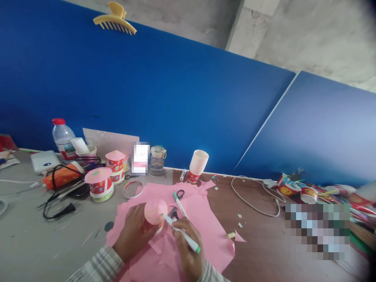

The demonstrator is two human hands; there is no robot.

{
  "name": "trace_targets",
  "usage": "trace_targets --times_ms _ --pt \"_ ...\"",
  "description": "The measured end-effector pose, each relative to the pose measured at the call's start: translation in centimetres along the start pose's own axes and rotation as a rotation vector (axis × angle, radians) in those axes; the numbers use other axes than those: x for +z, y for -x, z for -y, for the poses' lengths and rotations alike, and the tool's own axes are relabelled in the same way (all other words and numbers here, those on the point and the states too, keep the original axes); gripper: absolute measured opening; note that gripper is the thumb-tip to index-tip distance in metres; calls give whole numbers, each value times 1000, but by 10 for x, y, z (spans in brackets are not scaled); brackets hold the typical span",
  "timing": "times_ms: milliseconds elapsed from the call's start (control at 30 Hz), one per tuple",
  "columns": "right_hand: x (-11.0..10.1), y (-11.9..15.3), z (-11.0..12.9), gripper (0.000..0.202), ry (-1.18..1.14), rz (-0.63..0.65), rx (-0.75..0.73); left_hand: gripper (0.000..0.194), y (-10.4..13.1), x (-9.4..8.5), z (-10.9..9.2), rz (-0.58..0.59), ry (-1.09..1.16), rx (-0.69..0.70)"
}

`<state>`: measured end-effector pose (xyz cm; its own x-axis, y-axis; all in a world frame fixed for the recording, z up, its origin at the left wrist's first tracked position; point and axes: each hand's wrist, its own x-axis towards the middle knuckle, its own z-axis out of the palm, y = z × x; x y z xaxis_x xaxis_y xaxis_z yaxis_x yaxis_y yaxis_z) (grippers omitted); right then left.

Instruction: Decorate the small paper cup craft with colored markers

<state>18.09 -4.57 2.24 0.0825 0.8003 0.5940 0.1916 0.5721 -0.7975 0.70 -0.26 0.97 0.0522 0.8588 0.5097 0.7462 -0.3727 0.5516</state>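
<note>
My left hand (pixel 136 233) is wrapped round a red paper cup that it mostly hides. A pink paper disc with green marks (pixel 155 212) tops this cup. In my right hand (pixel 189 244) is a white marker with a green end (pixel 188 239), its tip touching the edge of the disc. Under both hands lie pink paper sheets (pixel 205 231). Scissors (pixel 174 214) rest just beyond the marker, partly hidden. Close by lies a marker cap or second pen with a teal end (pixel 179 204).
Two decorated paper cups with pink tops (pixel 99 184) stand at left, near a black cable with a plug (pixel 66 211). Behind are a glass jar (pixel 158 161) and stacked white cups (pixel 198 164). A white cable (pixel 252 203) and craft clutter (pixel 289 186) lie at right.
</note>
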Motion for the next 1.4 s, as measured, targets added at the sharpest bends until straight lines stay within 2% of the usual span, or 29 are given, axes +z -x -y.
trace_targets --times_ms 667,933,1167,1400 --pt "-2 5 -3 17 39 -6 7 40 0 -1 0 -10 -18 30" --pt "-2 -2 1 17 -67 -15 3 38 0 -3 -4 24 7 -3" --pt "1 -3 4 14 -50 72 -40 38 -1 -3 -4 31 5 -1" --pt "3 -4 3 18 -91 102 -60 38 -1 -4 -3 45 4 -22"
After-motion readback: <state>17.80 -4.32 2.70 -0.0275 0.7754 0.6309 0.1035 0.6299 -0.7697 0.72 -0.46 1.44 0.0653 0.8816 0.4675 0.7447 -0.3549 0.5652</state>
